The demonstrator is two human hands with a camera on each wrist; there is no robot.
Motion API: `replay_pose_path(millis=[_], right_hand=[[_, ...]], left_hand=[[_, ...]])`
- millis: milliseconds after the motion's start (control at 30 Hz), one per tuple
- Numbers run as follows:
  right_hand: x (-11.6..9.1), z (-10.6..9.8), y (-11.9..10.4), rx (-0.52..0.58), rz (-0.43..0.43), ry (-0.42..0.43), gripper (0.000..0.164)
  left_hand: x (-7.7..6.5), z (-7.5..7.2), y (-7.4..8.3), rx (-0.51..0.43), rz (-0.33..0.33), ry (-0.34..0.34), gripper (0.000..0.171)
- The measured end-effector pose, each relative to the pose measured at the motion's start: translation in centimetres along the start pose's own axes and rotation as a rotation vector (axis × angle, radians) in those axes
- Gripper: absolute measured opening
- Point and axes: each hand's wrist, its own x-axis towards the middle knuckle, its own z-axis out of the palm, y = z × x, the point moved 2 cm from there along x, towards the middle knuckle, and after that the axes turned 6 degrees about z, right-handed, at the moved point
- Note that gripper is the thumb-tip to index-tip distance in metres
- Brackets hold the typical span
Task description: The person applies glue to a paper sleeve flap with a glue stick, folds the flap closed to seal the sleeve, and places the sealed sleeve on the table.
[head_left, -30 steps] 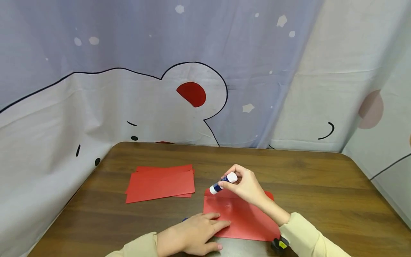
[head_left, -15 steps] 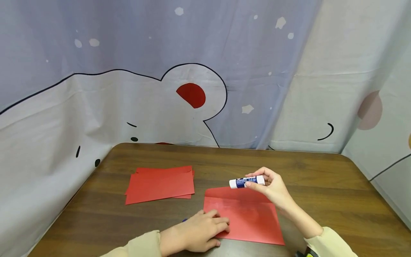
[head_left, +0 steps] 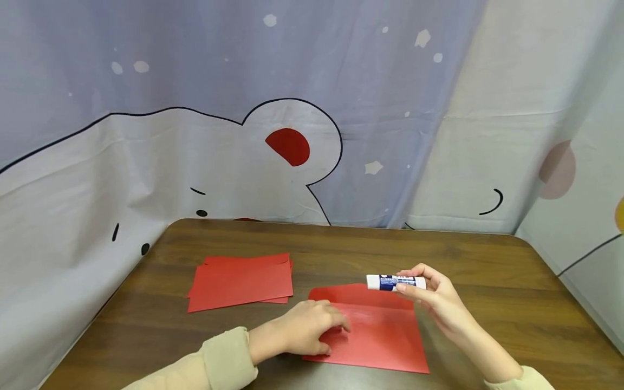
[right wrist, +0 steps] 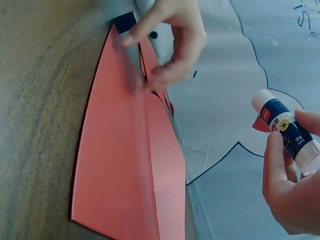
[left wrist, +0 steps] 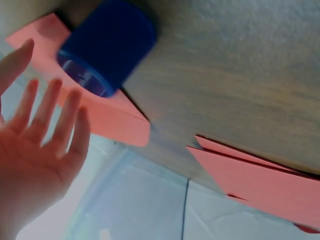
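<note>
A red envelope (head_left: 380, 338) lies on the table with its flap (head_left: 341, 294) folded out at the far side. My right hand (head_left: 441, 300) pinches a blue and white glue stick (head_left: 382, 282) between thumb and fingers, above the right end of the flap. Over the envelope's left part hovers my left hand (head_left: 312, 326), its fingers loosely bent and holding nothing. Beside the envelope's left edge, the left wrist view has a hollow blue cap (left wrist: 112, 42) near the spread fingers of the left hand (left wrist: 45, 145). The head view hides that cap behind the hand.
Several more red envelopes (head_left: 241, 281) lie in a loose stack at the left of the wooden table (head_left: 458, 265). A printed curtain (head_left: 219, 162) hangs along the table's far edge.
My right hand has carried the glue stick rightward from the flap's left end and turned it nearly level. The left hand has lifted off the envelope.
</note>
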Motion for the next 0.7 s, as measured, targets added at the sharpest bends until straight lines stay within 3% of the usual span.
replay_pose_path(millis=[133,300,500,700], right_hand=[[-0.4,-0.8,0.1,0.035,0.006,-0.014,0.023],[-0.8,-2.0,0.4,0.055,0.007,-0.013,0.025],[-1.3,-3.1,0.9,0.066,0.023,-0.013,0.025],[-1.7,-4.1,1.4,0.075,0.013,-0.026,0.028]], left_hand=[[0.8,-0.4,-1.2,-0.042,-0.09,0.09,0.059],[1.9,-0.8,-2.9,-0.127,-0.181,0.133,0.082],[2.9,-0.5,-4.0,-0.197,-0.239,0.062,0.097],[3.3,0.0,-4.4,-0.195,-0.255,0.011,0.103]])
